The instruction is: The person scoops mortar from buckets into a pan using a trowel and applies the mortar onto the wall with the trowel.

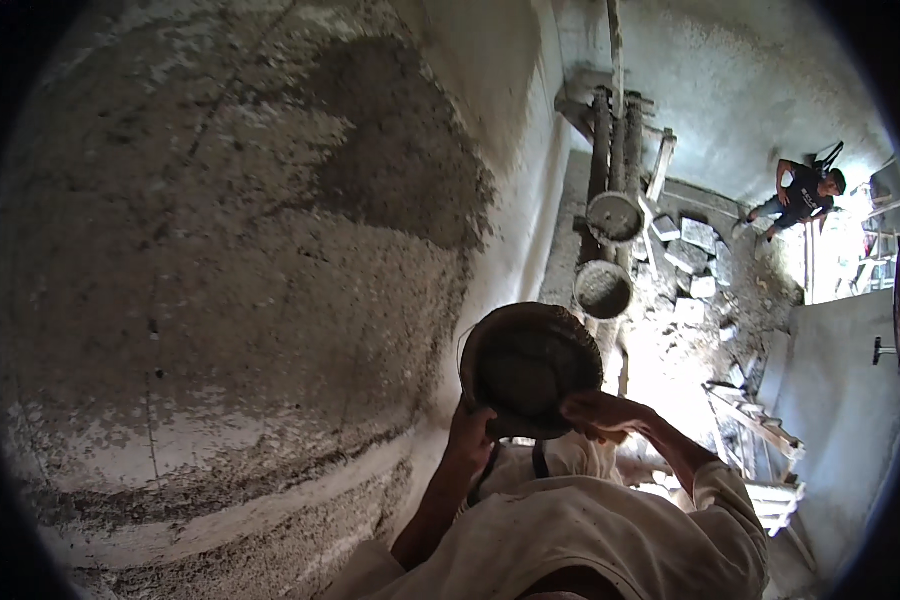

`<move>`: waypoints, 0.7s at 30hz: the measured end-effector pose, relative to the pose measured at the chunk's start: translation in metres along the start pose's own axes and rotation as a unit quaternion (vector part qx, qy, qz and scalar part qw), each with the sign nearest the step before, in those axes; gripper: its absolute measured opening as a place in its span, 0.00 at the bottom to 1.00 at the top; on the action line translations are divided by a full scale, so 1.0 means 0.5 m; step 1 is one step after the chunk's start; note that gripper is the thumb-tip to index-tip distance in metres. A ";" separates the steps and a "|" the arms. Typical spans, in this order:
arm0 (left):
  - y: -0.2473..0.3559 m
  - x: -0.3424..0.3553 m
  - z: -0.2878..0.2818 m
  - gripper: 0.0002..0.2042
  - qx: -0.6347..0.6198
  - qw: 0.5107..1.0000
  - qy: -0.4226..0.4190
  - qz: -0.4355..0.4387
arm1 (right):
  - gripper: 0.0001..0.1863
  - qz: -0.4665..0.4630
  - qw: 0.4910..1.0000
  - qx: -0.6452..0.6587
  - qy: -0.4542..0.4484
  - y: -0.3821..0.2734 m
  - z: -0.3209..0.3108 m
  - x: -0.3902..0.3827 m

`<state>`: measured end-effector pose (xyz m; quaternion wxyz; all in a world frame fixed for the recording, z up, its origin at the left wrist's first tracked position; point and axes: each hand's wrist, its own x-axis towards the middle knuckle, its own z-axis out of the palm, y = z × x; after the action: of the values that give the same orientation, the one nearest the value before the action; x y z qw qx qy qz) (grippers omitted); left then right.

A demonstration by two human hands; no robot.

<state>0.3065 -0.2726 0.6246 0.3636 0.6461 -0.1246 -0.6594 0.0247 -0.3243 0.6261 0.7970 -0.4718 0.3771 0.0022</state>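
Note:
A dark round bucket (487, 350) is held in front of my body, with grey wet-looking mortar (528, 380) inside. My left hand (473, 428) grips its near left rim. On the near right side, my right hand (605, 411) is closed on the rim, its fingers partly hidden. To my left rises a rough wall (270, 300) of patchy plaster. A darker, damp-looking patch of mortar (400, 140) covers its upper part, and the bucket is apart from that patch.
Two more buckets of mortar (615, 217) stand ahead on scaffold poles (625, 140). Blocks and rubble (698, 235) lie on the floor below to the right. A person (802, 195) stands by a bright opening. Wooden trestles (755, 420) are at the right.

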 end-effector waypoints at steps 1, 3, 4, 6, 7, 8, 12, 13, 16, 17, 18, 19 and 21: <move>-0.002 0.010 -0.007 0.27 0.005 1.000 -0.003 0.014 | 0.21 0.001 0.999 0.033 0.017 -0.021 0.016 -0.018; -0.019 0.045 -0.021 0.23 -0.084 0.996 0.025 -0.020 | 0.20 -0.052 0.993 0.102 0.041 -0.022 0.042 -0.027; -0.028 0.060 -0.034 0.21 -0.126 0.992 0.016 -0.022 | 0.19 -0.047 0.984 0.167 0.041 -0.035 0.055 -0.037; -0.032 0.098 -0.065 0.21 -0.136 0.990 -0.016 -0.034 | 0.19 -0.078 0.955 0.282 0.050 -0.066 0.078 -0.066; -0.031 0.114 -0.076 0.20 -0.149 0.986 -0.040 -0.056 | 0.19 -0.087 0.955 0.279 0.053 -0.084 0.085 -0.078; -0.015 0.111 -0.053 0.18 -0.176 0.983 -0.015 -0.056 | 0.19 -0.136 0.935 0.310 0.109 -0.112 0.094 -0.098; -0.002 0.127 -0.107 0.17 -0.144 0.988 -0.003 -0.052 | 0.20 -0.296 0.800 0.431 0.295 -0.243 0.109 -0.160; 0.001 0.123 -0.123 0.17 -0.104 0.993 0.008 -0.063 | 0.18 -0.337 0.769 0.375 0.394 -0.280 0.102 -0.167; 0.014 0.039 -0.116 0.16 -0.186 0.981 0.051 -0.006 | 0.14 -0.477 0.620 0.339 0.522 -0.448 0.061 -0.143; 0.028 -0.005 -0.088 0.16 -0.164 0.983 0.086 0.003 | 0.23 -0.506 0.589 0.284 0.563 -0.476 0.020 -0.143; 0.032 -0.030 -0.100 0.16 -0.152 0.978 0.139 0.025 | 0.24 -0.530 0.538 0.243 0.609 -0.518 -0.009 -0.107; 0.011 -0.033 -0.109 0.21 -0.159 0.978 0.127 0.046 | 0.24 -0.502 0.490 0.211 0.680 -0.557 -0.049 -0.090; -0.047 -0.028 -0.152 0.28 -0.156 0.976 0.116 0.098 | 0.21 -0.460 0.377 0.088 0.799 -0.610 -0.132 0.006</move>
<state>0.3695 -0.2239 0.6103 0.5349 0.6378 -0.0401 -0.5527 0.0970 -0.5445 0.8351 0.0416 -0.2829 0.5625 -0.7758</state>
